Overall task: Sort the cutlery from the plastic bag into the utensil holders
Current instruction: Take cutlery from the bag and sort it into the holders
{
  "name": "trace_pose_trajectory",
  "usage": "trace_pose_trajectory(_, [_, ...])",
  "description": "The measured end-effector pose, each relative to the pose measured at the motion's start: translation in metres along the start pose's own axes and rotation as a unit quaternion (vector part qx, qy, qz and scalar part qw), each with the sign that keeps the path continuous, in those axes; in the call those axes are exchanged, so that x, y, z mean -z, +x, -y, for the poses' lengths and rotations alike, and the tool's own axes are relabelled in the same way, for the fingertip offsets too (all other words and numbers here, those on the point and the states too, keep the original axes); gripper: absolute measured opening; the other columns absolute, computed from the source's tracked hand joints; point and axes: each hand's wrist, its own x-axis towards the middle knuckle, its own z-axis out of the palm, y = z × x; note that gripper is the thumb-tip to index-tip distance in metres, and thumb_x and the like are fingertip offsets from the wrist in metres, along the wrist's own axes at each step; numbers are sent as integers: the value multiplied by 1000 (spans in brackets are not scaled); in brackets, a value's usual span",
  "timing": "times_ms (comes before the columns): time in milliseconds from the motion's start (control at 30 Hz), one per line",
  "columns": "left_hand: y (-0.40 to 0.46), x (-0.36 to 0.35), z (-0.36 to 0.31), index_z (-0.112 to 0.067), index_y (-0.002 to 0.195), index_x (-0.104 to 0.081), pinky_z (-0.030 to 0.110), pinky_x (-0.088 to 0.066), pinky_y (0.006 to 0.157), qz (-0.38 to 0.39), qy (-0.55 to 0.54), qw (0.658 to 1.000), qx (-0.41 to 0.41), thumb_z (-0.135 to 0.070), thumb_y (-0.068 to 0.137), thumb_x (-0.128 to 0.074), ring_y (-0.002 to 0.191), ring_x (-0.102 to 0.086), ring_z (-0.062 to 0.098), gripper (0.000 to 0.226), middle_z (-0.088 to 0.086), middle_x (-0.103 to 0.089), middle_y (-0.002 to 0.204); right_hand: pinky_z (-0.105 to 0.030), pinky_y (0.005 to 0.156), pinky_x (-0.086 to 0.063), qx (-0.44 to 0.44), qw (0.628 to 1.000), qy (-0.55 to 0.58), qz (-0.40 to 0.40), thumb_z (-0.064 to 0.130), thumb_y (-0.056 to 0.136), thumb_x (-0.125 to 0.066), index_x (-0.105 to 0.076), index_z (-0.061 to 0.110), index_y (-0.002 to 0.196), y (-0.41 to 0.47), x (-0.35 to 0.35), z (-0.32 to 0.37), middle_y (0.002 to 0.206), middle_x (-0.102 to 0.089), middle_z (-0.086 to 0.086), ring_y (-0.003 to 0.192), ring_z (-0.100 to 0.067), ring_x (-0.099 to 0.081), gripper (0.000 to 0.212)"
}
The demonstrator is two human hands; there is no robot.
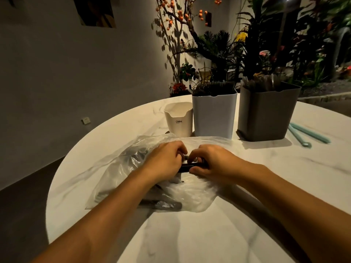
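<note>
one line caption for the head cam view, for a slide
Both hands, left and right, grip dark cutlery over a plastic bag before three holders.

Dim warm light from upper right, long shadows, wide-angle edge distortion

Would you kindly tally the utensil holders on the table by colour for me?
Cream holder: 1
White holder: 1
Grey holder: 1
Total: 3 holders
</note>
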Motion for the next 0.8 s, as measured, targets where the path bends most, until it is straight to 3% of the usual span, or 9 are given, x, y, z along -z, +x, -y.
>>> trace_pose_trajectory(167, [1,-5,10,-30,100,-68,39,-58,85,-17,-61,998,-15,-15,100,-48,88,-66,5,25,-14,-69,90,-13,73,-48,45,999,-17,-23,34,89,-67,-67,27,122,-4,-1,-6,101,-56,11,88,-10,-56,34])
trace_pose_trajectory(367, [-7,4,20,-26,104,-69,37,-54,88,-29,-50,997,-54,-27,104,-45,89,-62,6,24,-13,-67,90,-35,87,-55,38,999,-20,-20,29,92,-64,-68,23,117,-7,8,-11,108,-67,1,95,-17,-60,25])
trace_pose_trajectory(533, [-12,6,19,-22,103,-69,39,-50,88,-49,-22,997,-63,-32,106,-39,92,-61,13,31,-7,-68,95,-30,95,-52,33,997,-60,-19,27,93,-63,-60,24,128,-11,10,-8,119,-64,-1,104,-18,-59,35])
trace_pose_trajectory(800, [-13,6,21,-27,92,-69,41,-54,84,-54,-57,996,-32,-32,106,-38,84,-64,7,34,-12,-69,78,-25,88,-52,70,988,-140,-2,44,95,-54,-53,29,133,-20,8,-1,114,-55,3,98,-14,-53,41])
